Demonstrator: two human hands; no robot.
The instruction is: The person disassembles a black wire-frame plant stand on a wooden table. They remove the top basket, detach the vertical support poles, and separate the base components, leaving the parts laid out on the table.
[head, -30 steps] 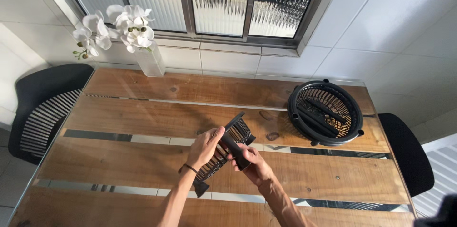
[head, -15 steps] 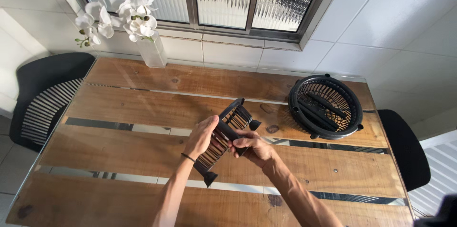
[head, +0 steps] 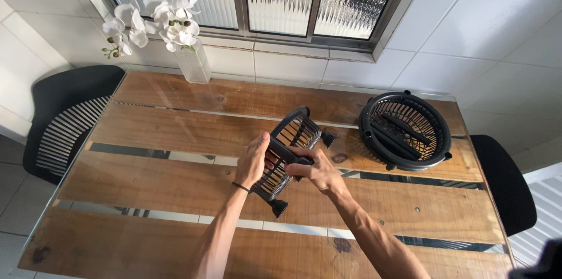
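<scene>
A black slatted plastic basket (head: 293, 138) is held tilted on its side above the wooden table (head: 175, 179). My left hand (head: 253, 161) grips its near rim. My right hand (head: 316, 171) is closed on a black post (head: 287, 151) pressed against the basket's side. Short black feet stick out of the basket at the lower end (head: 278, 207) and the upper right (head: 329, 138). A second black round basket (head: 405, 131) lies flat on the table at the right, holding two loose black posts (head: 393, 138).
A clear vase of white orchids (head: 175, 39) stands at the table's far left by the window. Black chairs sit at the left end (head: 64, 121) and the right end (head: 503, 185). White tiled walls close off the back and right.
Both hands turned the basket so its open side faces up more, and lifted it slightly to the right. The far basket stayed put.
</scene>
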